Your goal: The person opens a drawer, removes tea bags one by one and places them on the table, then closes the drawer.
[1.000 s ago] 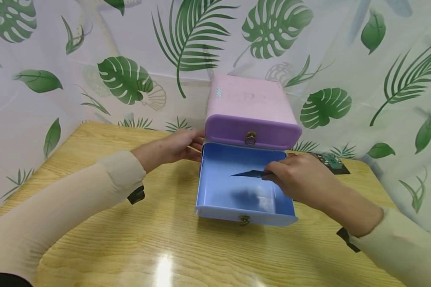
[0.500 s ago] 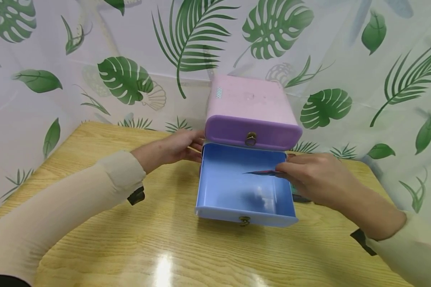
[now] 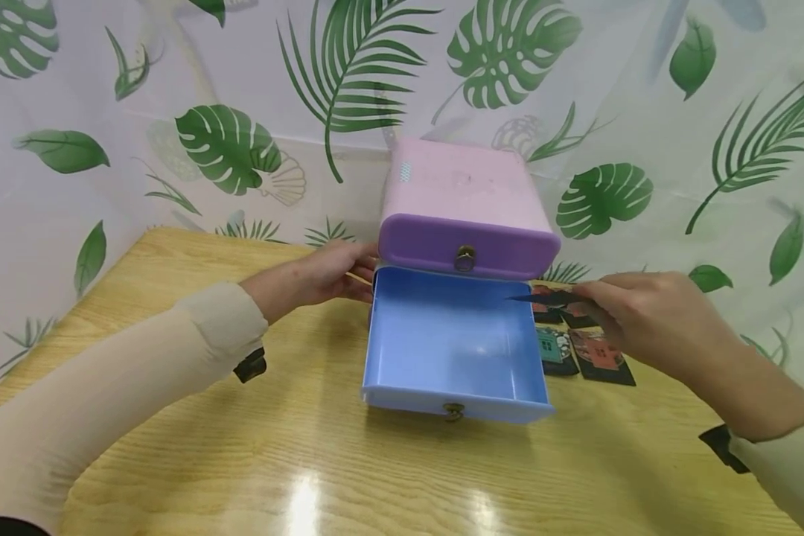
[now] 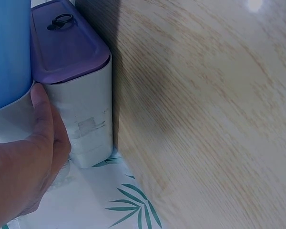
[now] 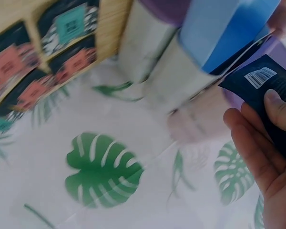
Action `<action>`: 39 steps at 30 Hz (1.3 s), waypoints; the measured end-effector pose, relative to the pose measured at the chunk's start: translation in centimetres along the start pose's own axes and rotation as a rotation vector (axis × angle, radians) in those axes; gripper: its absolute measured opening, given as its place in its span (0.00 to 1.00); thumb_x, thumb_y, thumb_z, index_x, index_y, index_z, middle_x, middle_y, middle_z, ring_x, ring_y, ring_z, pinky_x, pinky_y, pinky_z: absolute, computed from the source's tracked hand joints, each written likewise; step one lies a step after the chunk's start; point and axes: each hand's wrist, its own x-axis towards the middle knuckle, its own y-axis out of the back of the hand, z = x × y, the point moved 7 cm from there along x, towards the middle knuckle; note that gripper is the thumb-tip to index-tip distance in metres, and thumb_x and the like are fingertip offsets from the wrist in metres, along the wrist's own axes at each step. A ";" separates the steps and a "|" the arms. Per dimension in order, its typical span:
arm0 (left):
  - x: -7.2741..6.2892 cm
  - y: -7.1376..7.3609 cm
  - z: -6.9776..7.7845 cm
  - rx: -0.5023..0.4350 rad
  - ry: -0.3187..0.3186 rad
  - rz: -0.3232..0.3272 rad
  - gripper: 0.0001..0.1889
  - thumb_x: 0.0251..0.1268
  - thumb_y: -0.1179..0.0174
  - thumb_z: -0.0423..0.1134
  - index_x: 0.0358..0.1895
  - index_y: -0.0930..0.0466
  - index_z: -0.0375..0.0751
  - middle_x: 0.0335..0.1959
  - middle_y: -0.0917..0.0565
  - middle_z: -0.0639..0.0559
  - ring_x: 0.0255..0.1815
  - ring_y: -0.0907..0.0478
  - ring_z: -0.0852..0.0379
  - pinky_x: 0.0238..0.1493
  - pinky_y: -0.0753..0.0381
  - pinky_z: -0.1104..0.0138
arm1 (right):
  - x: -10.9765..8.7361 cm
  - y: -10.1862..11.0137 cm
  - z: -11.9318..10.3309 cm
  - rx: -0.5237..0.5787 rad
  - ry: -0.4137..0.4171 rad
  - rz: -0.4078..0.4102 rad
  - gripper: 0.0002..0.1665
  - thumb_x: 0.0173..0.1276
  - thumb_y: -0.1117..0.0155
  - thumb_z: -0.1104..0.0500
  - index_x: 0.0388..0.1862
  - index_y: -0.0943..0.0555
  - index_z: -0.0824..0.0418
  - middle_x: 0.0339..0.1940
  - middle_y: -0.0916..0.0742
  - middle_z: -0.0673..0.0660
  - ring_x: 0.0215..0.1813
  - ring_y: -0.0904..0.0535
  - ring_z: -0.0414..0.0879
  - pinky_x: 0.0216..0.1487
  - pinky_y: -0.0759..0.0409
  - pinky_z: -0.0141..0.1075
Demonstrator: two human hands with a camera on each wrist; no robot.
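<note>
My right hand (image 3: 656, 320) pinches a small flat dark packet (image 5: 262, 78) with a white barcode label between thumb and fingers. In the head view, the packet's tip overlaps the far right corner of the pulled-out blue drawer (image 3: 442, 342). My left hand (image 3: 328, 274) rests against the left side of the stacked drawer unit (image 3: 465, 179). In the left wrist view, the fingers (image 4: 43, 105) of this hand lie along the pale casing (image 4: 86, 119), beside the blue drawer. The blue drawer's visible floor is bare, and the purple drawer (image 3: 435, 242) above it is closed.
Several black packets with red or green labels lie on the wooden table (image 3: 275, 439) right of the drawers, among them a green-labelled packet (image 3: 554, 350) and a red-labelled packet (image 3: 601, 356). A leaf-patterned cloth (image 3: 241, 67) hangs behind.
My right hand has moved right and slightly up with the dark packet, from over the blue drawer to over its right edge, uncovering the packets on the table. My left hand stays in place.
</note>
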 end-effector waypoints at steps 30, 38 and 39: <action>0.1 0.1 -0.1 0.029 -0.008 0.004 0.27 0.75 0.48 0.50 0.63 0.28 0.30 0.56 0.22 0.39 0.42 0.18 0.52 0.48 0.12 0.62 | -9.6 -4.6 9.9 0.030 -0.504 -0.548 0.07 0.74 0.45 0.66 0.40 0.22 0.71 0.31 0.20 0.57 0.34 0.24 0.52 0.35 0.24 0.49; 0.0 0.1 -0.1 0.031 -0.005 0.010 0.27 0.75 0.48 0.51 0.63 0.28 0.31 0.56 0.22 0.39 0.42 0.18 0.52 0.48 0.12 0.61 | -12.2 -4.7 11.5 -0.032 -0.462 -0.402 0.09 0.55 0.30 0.73 0.36 0.16 0.77 0.29 0.18 0.63 0.31 0.23 0.56 0.33 0.21 0.52; 0.0 0.1 -0.1 0.030 -0.006 0.010 0.27 0.75 0.47 0.51 0.63 0.28 0.31 0.55 0.22 0.39 0.42 0.18 0.52 0.48 0.12 0.61 | -12.5 -4.6 11.6 -0.051 -0.468 -0.401 0.09 0.54 0.30 0.73 0.35 0.16 0.76 0.28 0.17 0.63 0.31 0.23 0.56 0.35 0.21 0.53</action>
